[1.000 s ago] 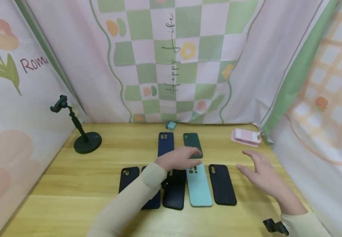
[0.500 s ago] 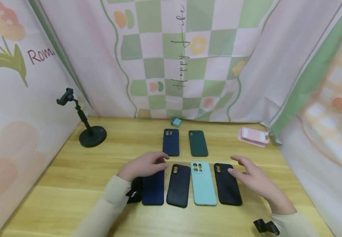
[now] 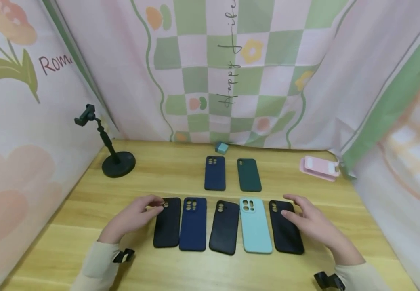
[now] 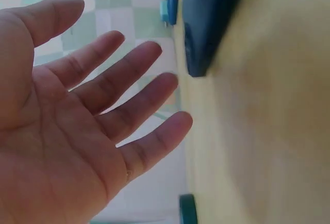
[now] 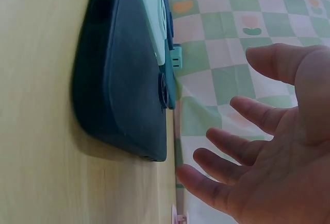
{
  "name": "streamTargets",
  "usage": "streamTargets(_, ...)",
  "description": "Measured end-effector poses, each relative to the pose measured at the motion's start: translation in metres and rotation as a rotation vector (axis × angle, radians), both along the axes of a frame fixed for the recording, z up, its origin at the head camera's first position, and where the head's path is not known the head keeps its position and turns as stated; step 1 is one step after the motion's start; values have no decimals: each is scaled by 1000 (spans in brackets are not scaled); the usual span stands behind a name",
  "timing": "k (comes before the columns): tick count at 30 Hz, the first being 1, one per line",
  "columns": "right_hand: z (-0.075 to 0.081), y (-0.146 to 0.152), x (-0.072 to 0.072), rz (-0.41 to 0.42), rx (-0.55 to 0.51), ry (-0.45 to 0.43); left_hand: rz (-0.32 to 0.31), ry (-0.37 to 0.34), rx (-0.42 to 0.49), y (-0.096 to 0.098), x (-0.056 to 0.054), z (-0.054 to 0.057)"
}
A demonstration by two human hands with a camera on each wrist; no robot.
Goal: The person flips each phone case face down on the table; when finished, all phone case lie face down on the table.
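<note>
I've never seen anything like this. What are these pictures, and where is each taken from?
No machine here: just a person's bare left hand and right hand. The wide picture comes from a camera worn on the head; the two close ones come from cameras worn on each wrist.

On the table lie what look like phone cases. In front, left to right: leftmost black case, front blue case, middle black case, turquoise case, rightmost black case. Behind: rear blue case, dark green case. Around them are a black stand, a small teal block and something pink.

Each hand is by an end case, fingers spread; the wrist views show nothing held.
</note>
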State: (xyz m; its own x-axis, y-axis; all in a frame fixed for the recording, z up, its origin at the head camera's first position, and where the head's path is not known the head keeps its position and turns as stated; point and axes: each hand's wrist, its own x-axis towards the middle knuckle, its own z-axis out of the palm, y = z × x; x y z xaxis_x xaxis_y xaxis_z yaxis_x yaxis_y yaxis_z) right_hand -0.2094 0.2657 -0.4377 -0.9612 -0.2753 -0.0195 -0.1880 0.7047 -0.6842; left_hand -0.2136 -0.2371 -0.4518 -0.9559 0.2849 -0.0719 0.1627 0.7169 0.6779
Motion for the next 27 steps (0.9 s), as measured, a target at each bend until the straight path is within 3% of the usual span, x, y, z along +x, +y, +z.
streamTargets(5, -1, -4, -4, -1, 23, 8, 6, 4, 10, -6, 6, -9)
streamTargets(11, -5, -10, -10, 23, 35, 48, 0, -12, -34, -3, 3, -14)
streamTargets(22, -27, -18, -17, 84, 66, 53, -148, 80, -217, 19, -7, -20)
streamTargets(27, -31, -21, -19, 56, 49, 61, -153, 123, -252, 17, -8, -25)
